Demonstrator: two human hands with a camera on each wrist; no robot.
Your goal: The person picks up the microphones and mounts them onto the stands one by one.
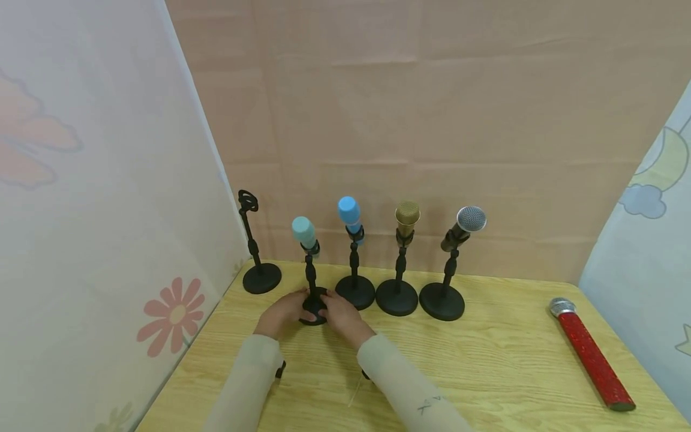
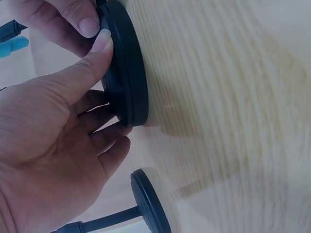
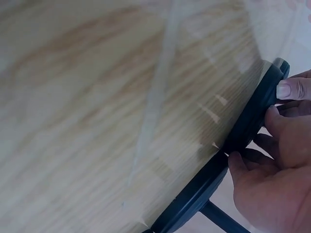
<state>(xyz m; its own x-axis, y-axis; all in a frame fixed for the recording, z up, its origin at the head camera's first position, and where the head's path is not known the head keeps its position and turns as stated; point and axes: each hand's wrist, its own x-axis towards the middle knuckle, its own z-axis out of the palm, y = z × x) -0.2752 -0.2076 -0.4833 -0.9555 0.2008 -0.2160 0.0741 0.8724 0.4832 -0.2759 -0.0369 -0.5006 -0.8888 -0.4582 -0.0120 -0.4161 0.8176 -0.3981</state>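
Observation:
A black microphone stand [image 1: 311, 273] holding a teal microphone [image 1: 303, 231] stands on the table, left of the middle. My left hand [image 1: 285, 313] grips its round base [image 2: 131, 73] from the left, thumb over the top and fingers along the rim. From the right, my right hand [image 1: 344, 315] holds the same base, fingertips close to the left thumb. In the right wrist view, the neighbouring stand's base [image 3: 192, 194] meets the gripped one at the edge. That neighbour, a stand [image 1: 354, 264], carries a blue microphone [image 1: 349, 211].
An empty stand [image 1: 254, 243] is at the far left. Right of the blue microphone are stands with a gold microphone [image 1: 407, 215] and a silver-headed microphone [image 1: 471, 219]. A red microphone [image 1: 594, 357] lies on the wooden table [image 1: 507, 360] at the right. A brown backdrop [image 1: 459, 120] hangs behind.

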